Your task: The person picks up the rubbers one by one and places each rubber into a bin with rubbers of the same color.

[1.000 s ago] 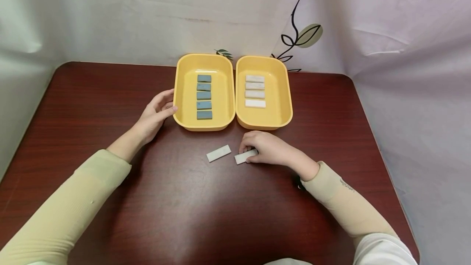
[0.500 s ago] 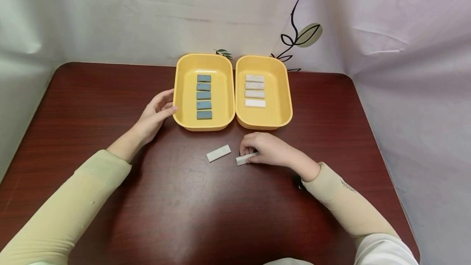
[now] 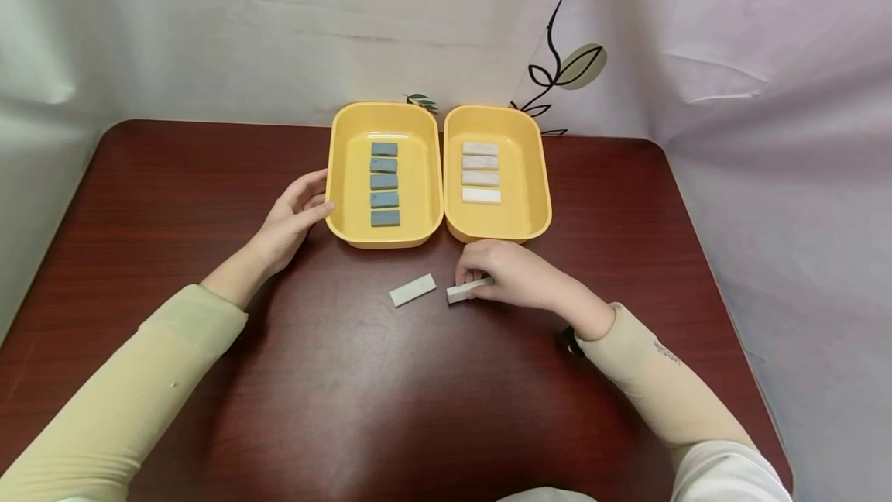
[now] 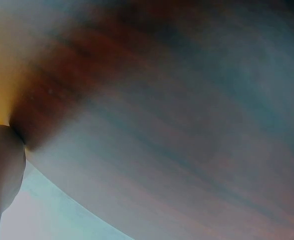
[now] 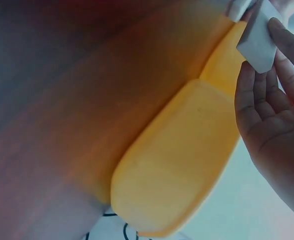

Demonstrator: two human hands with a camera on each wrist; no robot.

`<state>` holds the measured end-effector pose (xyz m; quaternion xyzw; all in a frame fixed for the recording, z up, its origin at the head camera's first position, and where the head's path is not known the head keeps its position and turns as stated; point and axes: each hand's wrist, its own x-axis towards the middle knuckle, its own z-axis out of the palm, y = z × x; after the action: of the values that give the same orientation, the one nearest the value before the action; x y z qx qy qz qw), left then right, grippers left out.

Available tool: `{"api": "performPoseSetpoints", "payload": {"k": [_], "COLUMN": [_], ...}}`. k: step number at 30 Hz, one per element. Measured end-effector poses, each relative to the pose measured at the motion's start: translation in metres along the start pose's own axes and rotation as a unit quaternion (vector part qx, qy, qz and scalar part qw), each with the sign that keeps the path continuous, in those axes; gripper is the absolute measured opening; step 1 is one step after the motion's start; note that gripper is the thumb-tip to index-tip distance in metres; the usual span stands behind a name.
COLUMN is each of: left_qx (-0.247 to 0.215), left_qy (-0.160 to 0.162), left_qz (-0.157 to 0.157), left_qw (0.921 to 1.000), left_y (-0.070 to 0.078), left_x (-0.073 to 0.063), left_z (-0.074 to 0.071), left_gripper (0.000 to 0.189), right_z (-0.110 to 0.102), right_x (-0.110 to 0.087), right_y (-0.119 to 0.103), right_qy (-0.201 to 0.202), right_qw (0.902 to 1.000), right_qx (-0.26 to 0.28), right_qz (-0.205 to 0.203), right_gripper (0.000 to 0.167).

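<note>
My right hand [image 3: 512, 273] pinches a small whitish rectangular block [image 3: 456, 294] between thumb and fingers, just in front of the right yellow tray [image 3: 533, 227]. In the right wrist view the block [image 5: 259, 42] shows its broad face, with the thumb on it. Another whitish block [image 3: 413, 290] lies slanted on the table to the left. My left hand [image 3: 286, 227] touches the outer side of the left yellow tray [image 3: 421, 231], fingers relaxed and thumb at its rim. Only a blurred part of the thumb [image 4: 4, 165] shows in the left wrist view.
Several blue-grey blocks [image 3: 385, 182] form a column in the left tray. Several whitish blocks [image 3: 481, 177] form one in the right tray. Both trays stand side by side near the back edge of the dark red table [image 3: 334, 378], before a pale patterned curtain [image 3: 390, 14].
My right hand has turned the pinched block from flat onto its edge and raised it slightly, moving a little towards the right tray. The left hand stays at the left tray.
</note>
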<state>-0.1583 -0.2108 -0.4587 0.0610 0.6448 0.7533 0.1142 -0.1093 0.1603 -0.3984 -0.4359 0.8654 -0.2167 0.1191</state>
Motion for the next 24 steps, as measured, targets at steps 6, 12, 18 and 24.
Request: {"api": "performPoseSetpoints", "payload": {"k": [6,12,18,24], "left_qx": [-0.002,0.000,0.005,0.006], "left_qy": [-0.002,-0.002,-0.003,-0.003], "left_qz": [0.002,0.000,-0.005,-0.006], "left_qw": [1.0000,1.0000,1.0000,1.0000], "left_y": [-0.001,0.000,0.001,0.001], "left_x": [0.000,0.000,0.000,0.000], "left_z": [0.000,-0.001,-0.001,-0.001], "left_gripper": [0.054,0.054,0.055,0.056], "right_z": [-0.013,-0.029,-0.035,-0.039], "right_x": [0.003,0.007,0.013,0.018], "right_y": [0.001,0.002,0.006,0.013], "right_qy": [0.028,0.060,0.074,0.083], "right_qw": [0.9994,0.9978,0.9966,0.9944], "right_qx": [0.015,0.022,0.029,0.052], "right_qz": [0.010,0.015,0.020,0.039], "right_gripper": [0.016,0.015,0.013,0.013]}}
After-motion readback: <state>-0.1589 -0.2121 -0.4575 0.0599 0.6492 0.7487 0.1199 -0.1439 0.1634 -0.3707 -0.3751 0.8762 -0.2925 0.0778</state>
